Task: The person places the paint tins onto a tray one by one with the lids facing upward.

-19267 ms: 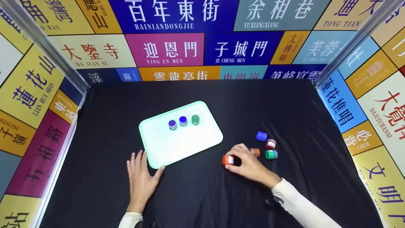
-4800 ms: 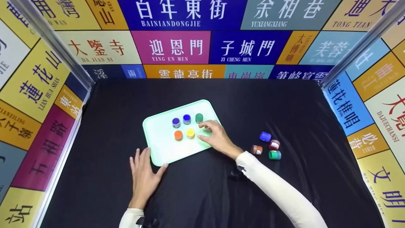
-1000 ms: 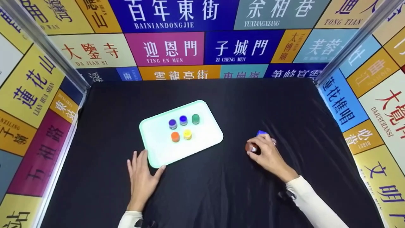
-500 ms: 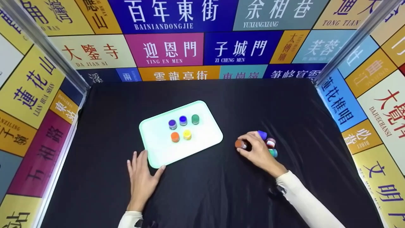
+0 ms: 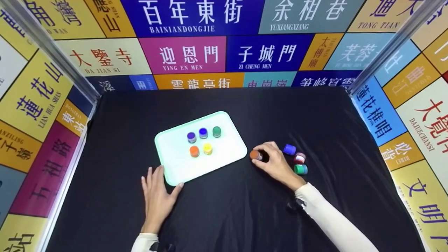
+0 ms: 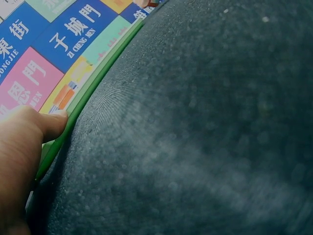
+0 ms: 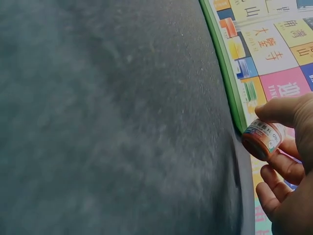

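Observation:
In the head view my right hand pinches a small brown paint jar between thumb and fingers, just right of the tray. The right wrist view shows the printed label on this jar. My left hand rests at the tray's near left corner with fingers extended; its thumb touches the green rim. On the pale green tray stand a purple jar, a blue jar, a green jar, an orange jar and a yellow jar.
To the right of my right hand, a blue-violet jar, a dark red jar and a green jar with a bluish end lie on the black cloth. Panels with printed characters surround the table's back and sides.
Orange and yellow jars have come to stand on the tray since the earliest frame. Over the last second my right hand has carried the brown jar left toward the tray; the left hand stays put.

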`<state>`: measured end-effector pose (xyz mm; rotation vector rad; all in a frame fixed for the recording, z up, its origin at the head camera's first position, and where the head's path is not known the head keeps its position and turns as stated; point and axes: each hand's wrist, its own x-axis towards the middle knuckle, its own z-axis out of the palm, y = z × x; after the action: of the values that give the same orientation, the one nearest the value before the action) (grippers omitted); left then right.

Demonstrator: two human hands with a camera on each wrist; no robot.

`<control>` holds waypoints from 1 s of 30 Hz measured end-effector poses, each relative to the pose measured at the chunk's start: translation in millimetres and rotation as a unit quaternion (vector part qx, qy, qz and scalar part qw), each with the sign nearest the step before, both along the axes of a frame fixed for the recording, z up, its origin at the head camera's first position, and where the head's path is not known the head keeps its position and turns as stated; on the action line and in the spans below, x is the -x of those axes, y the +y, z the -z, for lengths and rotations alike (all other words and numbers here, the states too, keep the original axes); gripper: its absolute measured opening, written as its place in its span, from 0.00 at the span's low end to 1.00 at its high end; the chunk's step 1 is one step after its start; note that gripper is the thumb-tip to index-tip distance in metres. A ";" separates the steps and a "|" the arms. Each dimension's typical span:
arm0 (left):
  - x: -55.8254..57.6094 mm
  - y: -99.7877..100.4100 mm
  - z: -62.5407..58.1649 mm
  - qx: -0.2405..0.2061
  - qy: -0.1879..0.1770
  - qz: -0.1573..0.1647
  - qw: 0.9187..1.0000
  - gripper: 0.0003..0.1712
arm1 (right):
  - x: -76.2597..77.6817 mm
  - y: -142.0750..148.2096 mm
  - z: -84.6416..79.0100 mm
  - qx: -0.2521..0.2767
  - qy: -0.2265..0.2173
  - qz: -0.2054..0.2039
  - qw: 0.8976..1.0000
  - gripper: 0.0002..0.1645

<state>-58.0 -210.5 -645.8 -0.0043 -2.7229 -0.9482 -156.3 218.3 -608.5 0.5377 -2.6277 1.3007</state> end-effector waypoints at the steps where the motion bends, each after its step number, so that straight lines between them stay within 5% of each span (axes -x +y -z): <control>1: -0.2 -0.2 0.0 0.000 0.001 0.000 1.000 0.56 | 1.4 -2.1 0.4 0.004 0.001 -0.002 1.000 0.21; 30: 0.2 -0.3 1.2 0.000 0.005 0.001 1.000 0.56 | 32.5 -41.5 2.7 0.046 0.013 -0.008 0.999 0.21</control>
<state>-58.2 -210.9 -647.0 -0.0102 -2.7144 -0.9466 -188.8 176.8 -611.3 0.5576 -2.5327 1.4018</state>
